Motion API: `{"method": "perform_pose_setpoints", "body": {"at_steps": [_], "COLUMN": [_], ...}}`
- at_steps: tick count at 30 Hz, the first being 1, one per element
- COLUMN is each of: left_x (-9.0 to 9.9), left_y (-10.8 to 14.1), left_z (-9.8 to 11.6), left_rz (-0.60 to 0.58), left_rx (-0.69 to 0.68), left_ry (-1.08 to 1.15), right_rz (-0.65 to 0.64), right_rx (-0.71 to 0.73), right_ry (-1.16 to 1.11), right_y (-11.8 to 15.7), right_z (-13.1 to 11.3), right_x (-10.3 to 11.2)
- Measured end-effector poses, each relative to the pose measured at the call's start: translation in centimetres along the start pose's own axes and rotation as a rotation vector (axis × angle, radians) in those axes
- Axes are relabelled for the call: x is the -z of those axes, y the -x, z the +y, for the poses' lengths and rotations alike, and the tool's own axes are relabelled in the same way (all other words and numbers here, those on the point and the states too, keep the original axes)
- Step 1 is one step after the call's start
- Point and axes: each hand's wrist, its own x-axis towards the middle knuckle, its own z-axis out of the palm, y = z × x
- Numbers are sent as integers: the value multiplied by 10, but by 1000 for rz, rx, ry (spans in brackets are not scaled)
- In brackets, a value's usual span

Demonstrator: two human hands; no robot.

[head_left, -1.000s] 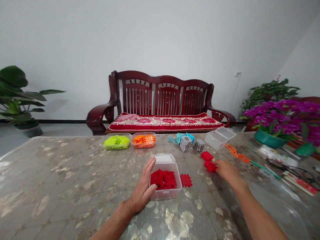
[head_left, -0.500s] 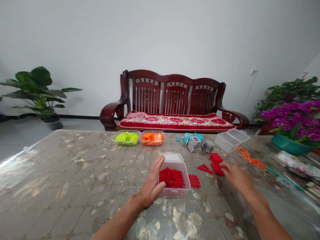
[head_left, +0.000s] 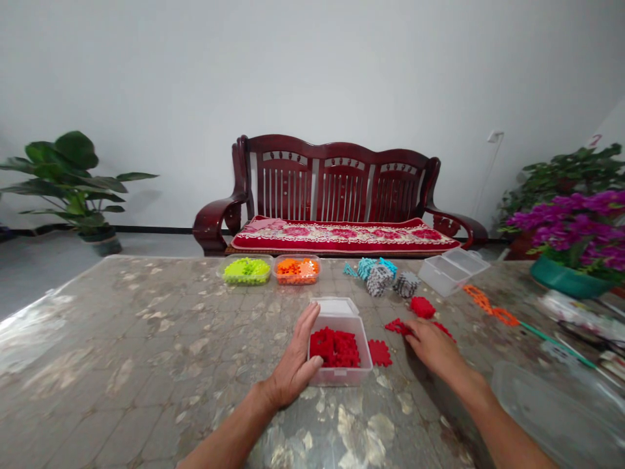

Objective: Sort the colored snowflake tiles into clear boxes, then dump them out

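Observation:
A clear plastic box (head_left: 340, 376) with its lid hinged back holds many red notched pieces (head_left: 336, 348). My left hand (head_left: 295, 365) rests along the box's left side, fingers stretched and thumb over the near left rim. Just right of the box lies a flat red square piece (head_left: 379, 352). My right hand (head_left: 427, 342) reaches down with its fingertips at a red openwork piece (head_left: 395, 326), fingers pressed together. Behind that hand sits a red block (head_left: 422, 307), and another red piece (head_left: 445, 331) shows partly beyond the knuckles.
Boxes of green pieces (head_left: 247, 271) and orange pieces (head_left: 297, 270) stand at the back. Blue and grey blocks (head_left: 379, 280) lie beside an open clear box (head_left: 442, 277). Orange glasses-like pieces (head_left: 489, 306), a green stick, a clear lid and a flowerpot (head_left: 569, 277) are at right.
My right hand has moved left from the red pieces near the block to the red openwork piece. The left hand stays at the box.

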Motion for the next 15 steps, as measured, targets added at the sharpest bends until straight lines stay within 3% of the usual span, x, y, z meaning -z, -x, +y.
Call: {"method": "perform_pose_setpoints", "body": {"at_steps": [4, 15], "left_x": [0, 1], "left_y": [0, 0], "left_z": [1, 3], "left_rz": [10, -4], "left_rx": [6, 23], "left_ry": [19, 31], "right_rz": [23, -156], "right_rx": [43, -36], "right_ry": [44, -10], "right_y": [-4, -18], "right_z": [-5, -6], "right_x": [-1, 3]}}
